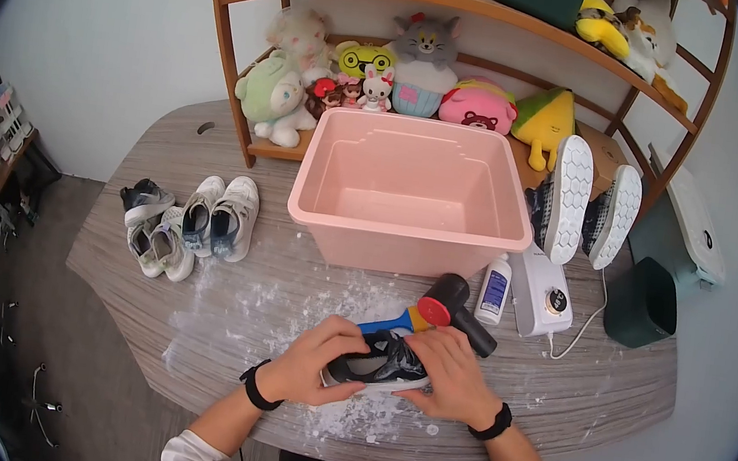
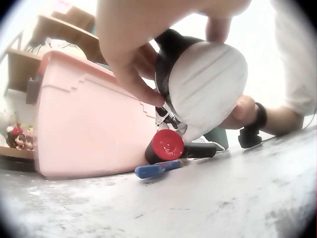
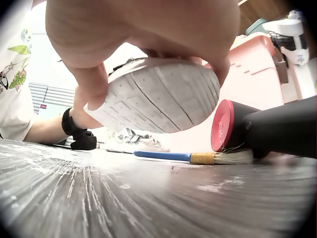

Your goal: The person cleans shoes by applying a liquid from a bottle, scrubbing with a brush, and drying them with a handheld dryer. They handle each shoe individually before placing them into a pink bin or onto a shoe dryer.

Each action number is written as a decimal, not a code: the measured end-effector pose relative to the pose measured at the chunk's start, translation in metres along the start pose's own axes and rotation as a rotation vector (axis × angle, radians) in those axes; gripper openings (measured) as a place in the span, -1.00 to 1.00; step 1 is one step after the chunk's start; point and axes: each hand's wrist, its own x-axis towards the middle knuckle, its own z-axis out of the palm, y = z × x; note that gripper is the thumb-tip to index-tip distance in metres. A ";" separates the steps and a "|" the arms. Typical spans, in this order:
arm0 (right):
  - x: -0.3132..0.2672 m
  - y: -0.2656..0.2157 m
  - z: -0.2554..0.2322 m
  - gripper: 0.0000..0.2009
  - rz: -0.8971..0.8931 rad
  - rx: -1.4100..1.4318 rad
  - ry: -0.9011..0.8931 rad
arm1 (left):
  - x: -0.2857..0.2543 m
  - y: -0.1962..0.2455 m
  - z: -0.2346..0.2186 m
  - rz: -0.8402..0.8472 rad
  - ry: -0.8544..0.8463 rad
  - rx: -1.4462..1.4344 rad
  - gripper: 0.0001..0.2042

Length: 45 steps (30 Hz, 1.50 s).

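Observation:
Both hands hold a black sneaker (image 1: 403, 364) with a white sole, kept close over the front of the table. My left hand (image 1: 313, 364) grips the heel end, thumb on the near side and fingers across the opening. At the toe end, my right hand (image 1: 454, 376) grips with fingers over the top and thumb low on the side. The wrist views show the pale sole (image 3: 161, 94) tilted and raised off the tabletop. Just behind the sneaker lie a blue-handled brush (image 3: 168, 155) with pale bristles and a black hair dryer (image 1: 448, 300) with a red end.
White residue marks the grey wooden table (image 1: 236, 334). Behind stands a pink plastic tub (image 1: 403, 251), before a shelf of plush toys. Small shoes (image 1: 235, 219) sit at left. At right are a white bottle (image 1: 494, 292), a white dial device (image 1: 542, 293) bearing upturned shoes, and a green bin (image 1: 643, 306).

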 end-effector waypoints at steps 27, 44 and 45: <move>-0.007 0.005 0.011 -0.20 0.015 0.016 -0.170 | 0.003 -0.003 0.005 -0.358 -0.104 -0.082 -0.70; -0.006 0.003 0.016 -0.14 0.119 -0.125 -0.090 | 0.002 -0.009 0.008 -0.293 -0.187 0.150 -0.29; -0.006 0.003 0.016 -0.14 0.118 -0.124 -0.092 | 0.002 -0.009 0.007 -0.295 -0.186 0.149 -0.29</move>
